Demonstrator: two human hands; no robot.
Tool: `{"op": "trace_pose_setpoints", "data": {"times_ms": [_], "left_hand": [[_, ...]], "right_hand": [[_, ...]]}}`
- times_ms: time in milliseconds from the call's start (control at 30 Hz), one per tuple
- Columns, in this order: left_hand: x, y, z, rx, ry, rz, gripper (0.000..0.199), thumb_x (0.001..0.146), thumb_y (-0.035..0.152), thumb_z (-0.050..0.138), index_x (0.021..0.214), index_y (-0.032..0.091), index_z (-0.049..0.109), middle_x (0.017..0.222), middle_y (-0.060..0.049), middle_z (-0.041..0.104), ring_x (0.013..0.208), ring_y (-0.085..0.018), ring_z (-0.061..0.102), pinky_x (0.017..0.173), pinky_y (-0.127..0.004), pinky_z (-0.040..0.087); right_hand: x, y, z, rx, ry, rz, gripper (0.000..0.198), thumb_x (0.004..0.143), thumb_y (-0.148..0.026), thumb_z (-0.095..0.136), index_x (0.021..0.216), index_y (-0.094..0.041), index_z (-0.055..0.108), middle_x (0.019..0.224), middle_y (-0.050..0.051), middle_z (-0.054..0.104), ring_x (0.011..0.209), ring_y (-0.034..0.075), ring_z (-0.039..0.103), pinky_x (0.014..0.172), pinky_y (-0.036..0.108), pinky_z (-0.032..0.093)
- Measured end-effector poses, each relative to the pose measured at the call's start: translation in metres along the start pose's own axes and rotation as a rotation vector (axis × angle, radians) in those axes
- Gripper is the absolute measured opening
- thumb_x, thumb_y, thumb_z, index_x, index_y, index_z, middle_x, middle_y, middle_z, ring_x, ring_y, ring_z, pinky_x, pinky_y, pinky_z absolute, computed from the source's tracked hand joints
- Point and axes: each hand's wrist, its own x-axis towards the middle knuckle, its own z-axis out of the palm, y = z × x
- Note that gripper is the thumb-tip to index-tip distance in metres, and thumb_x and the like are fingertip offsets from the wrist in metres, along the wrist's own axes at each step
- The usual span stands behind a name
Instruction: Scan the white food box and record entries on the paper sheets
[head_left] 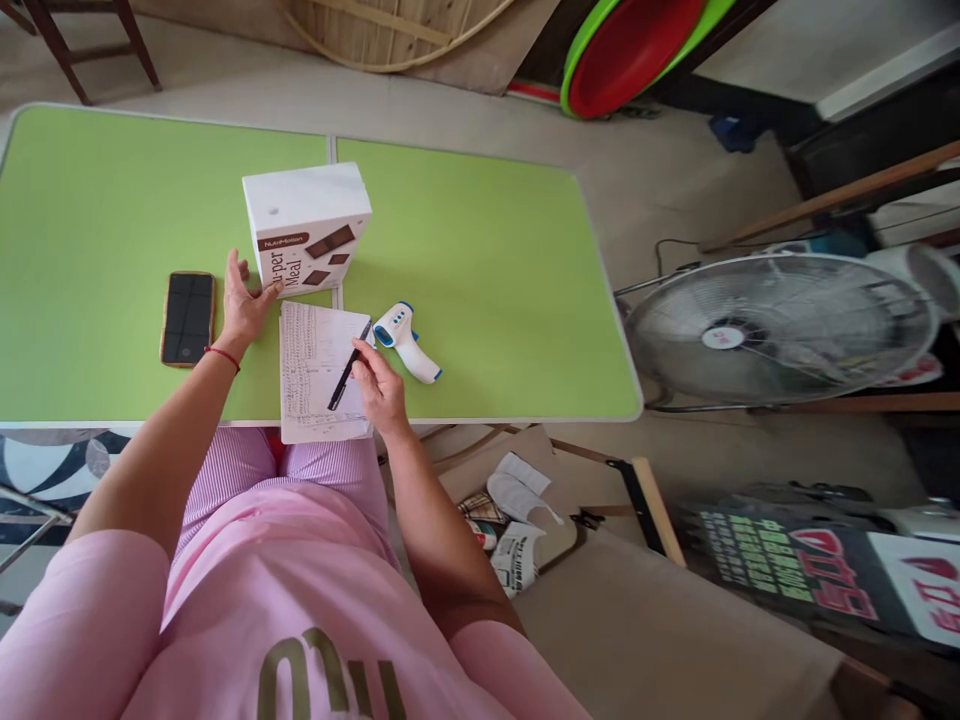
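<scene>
My left hand point(246, 305) is at the lower left corner of a white and brown box point(311, 235) printed "NutriMotion". Its thumb presses on the front face and its fingers are at the left side. In my right hand point(380, 388) a black pen point(349, 366) is pinched, slanting above an open notebook point(322, 350). Handwriting covers much of the notebook's left part. To the right of the pen lies a white and blue infrared thermometer point(409, 342), close to the right hand. A dark-screened phone point(188, 318) lies left of my left hand.
Everything stands on a green folding table point(480, 240), and the notebook's lower edge hangs over its near rim. A large floor fan point(780, 335) is just past the right end. Papers point(519, 485) lie below at the right; a wooden stool point(94, 50) stands behind.
</scene>
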Motion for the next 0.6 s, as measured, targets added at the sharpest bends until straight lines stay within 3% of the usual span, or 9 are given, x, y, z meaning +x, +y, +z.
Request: {"op": "trace_pose_setpoints", "data": {"times_ms": [67, 133, 233, 300, 367, 467, 600], "left_hand": [[-0.026, 0.009, -0.003, 0.128, 0.058, -0.076, 0.087, 0.077, 0.053, 0.087, 0.143, 0.024, 0.038, 0.140, -0.020, 0.050, 0.131, -0.036, 0.056, 0.093, -0.048, 0.060], [-0.056, 0.026, -0.007, 0.246, 0.014, -0.043, 0.065, 0.084, 0.044, 0.082, 0.133, 0.025, 0.045, 0.129, -0.014, 0.055, 0.121, -0.031, 0.060, 0.094, -0.046, 0.058], [-0.096, 0.058, -0.010, 0.419, -0.203, 0.104, 0.038, 0.094, 0.038, 0.069, 0.125, 0.022, 0.053, 0.125, -0.013, 0.060, 0.118, -0.029, 0.060, 0.101, -0.048, 0.053], [-0.111, 0.076, -0.011, 0.559, -0.347, 0.167, 0.035, 0.096, 0.040, 0.065, 0.124, 0.021, 0.059, 0.131, -0.014, 0.060, 0.122, -0.032, 0.058, 0.105, -0.053, 0.049], [-0.118, 0.088, -0.011, 0.677, -0.451, 0.194, 0.036, 0.095, 0.042, 0.067, 0.123, 0.020, 0.063, 0.136, -0.017, 0.059, 0.126, -0.036, 0.054, 0.110, -0.058, 0.043], [-0.119, 0.094, -0.009, 0.764, -0.497, 0.181, 0.037, 0.091, 0.041, 0.071, 0.121, 0.020, 0.067, 0.140, -0.018, 0.057, 0.130, -0.039, 0.050, 0.112, -0.060, 0.039], [-0.117, 0.094, -0.006, 0.775, -0.498, 0.161, 0.039, 0.089, 0.040, 0.073, 0.122, 0.019, 0.068, 0.139, -0.018, 0.058, 0.129, -0.039, 0.051, 0.113, -0.059, 0.039]], "right_hand": [[-0.005, -0.004, 0.001, 0.063, 0.021, 0.000, 0.047, 0.100, -0.046, 0.047, 0.140, -0.024, 0.058, 0.117, 0.012, 0.071, 0.101, 0.022, 0.070, 0.094, 0.040, 0.061], [-0.008, -0.006, 0.003, 0.088, 0.056, -0.008, 0.052, 0.097, -0.049, 0.052, 0.142, -0.023, 0.054, 0.115, 0.012, 0.069, 0.101, 0.022, 0.069, 0.094, 0.041, 0.061], [-0.008, -0.009, 0.008, 0.037, 0.130, 0.014, 0.051, 0.093, -0.055, 0.059, 0.132, -0.023, 0.055, 0.100, 0.008, 0.066, 0.090, 0.021, 0.066, 0.087, 0.039, 0.060], [-0.006, -0.012, 0.012, -0.009, 0.202, 0.042, 0.043, 0.093, -0.058, 0.057, 0.118, -0.023, 0.058, 0.089, 0.004, 0.061, 0.080, 0.018, 0.062, 0.078, 0.035, 0.058], [-0.004, -0.015, 0.014, 0.010, 0.257, 0.061, 0.038, 0.097, -0.058, 0.048, 0.107, -0.023, 0.059, 0.081, 0.001, 0.057, 0.072, 0.015, 0.058, 0.072, 0.032, 0.055], [0.001, -0.018, 0.018, 0.114, 0.226, 0.102, 0.041, 0.100, -0.053, 0.037, 0.107, -0.022, 0.063, 0.079, 0.001, 0.062, 0.070, 0.015, 0.059, 0.073, 0.032, 0.055], [0.003, -0.014, 0.024, 0.116, 0.148, 0.179, 0.034, 0.090, -0.049, 0.052, 0.103, -0.021, 0.068, 0.085, 0.003, 0.070, 0.075, 0.017, 0.063, 0.075, 0.032, 0.056]]}}
